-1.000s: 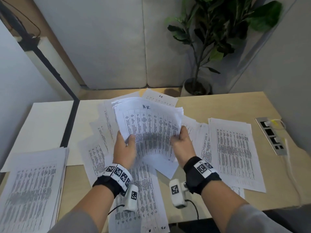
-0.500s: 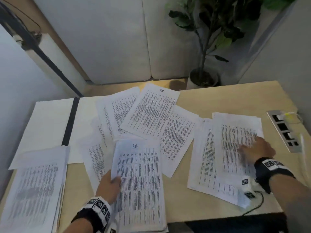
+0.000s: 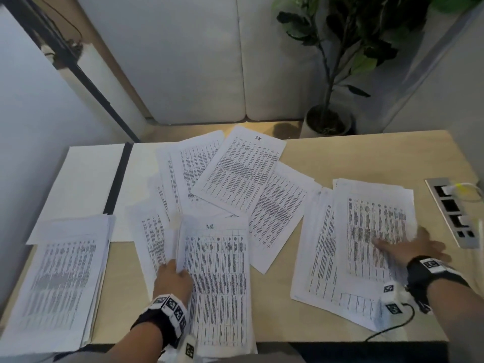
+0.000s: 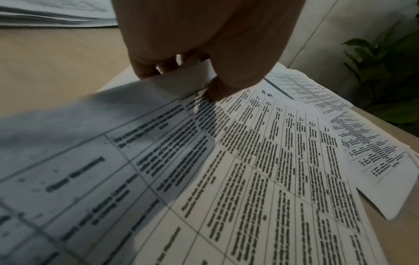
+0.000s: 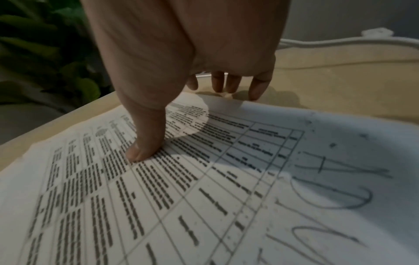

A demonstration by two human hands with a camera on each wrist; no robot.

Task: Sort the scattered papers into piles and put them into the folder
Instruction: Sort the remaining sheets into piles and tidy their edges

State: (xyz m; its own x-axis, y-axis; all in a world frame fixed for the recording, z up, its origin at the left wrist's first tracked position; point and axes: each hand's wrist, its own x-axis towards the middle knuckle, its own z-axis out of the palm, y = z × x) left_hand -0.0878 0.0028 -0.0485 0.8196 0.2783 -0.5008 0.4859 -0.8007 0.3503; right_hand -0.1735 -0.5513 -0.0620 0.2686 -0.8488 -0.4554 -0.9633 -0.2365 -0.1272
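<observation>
Printed sheets lie spread over the wooden table [image 3: 353,153]. My left hand [image 3: 174,271] grips the left edge of a stack marked "H.R." [image 3: 217,284] at the front centre, with the thumb [image 4: 217,93] on top and the fingers curled under the edge. My right hand [image 3: 408,242] rests on the right pile [image 3: 374,226]: its thumb [image 5: 145,152] presses the top sheet and its straight fingers [image 5: 256,89] reach past the paper's edge to the table. Loose sheets [image 3: 241,169] overlap in the middle. An open white folder [image 3: 86,179] with a black spine lies at the back left, and another pile [image 3: 60,284] overlaps its front edge.
A socket strip [image 3: 453,213] with a white plug and cable sits in the table at the far right, just beyond my right hand. A potted plant [image 3: 327,121] stands on the floor behind the table. The front table edge runs just under both wrists.
Both hands held the H.R. stack up a second ago. It now lies at the front centre in my left hand alone. My right hand has moved to the right pile.
</observation>
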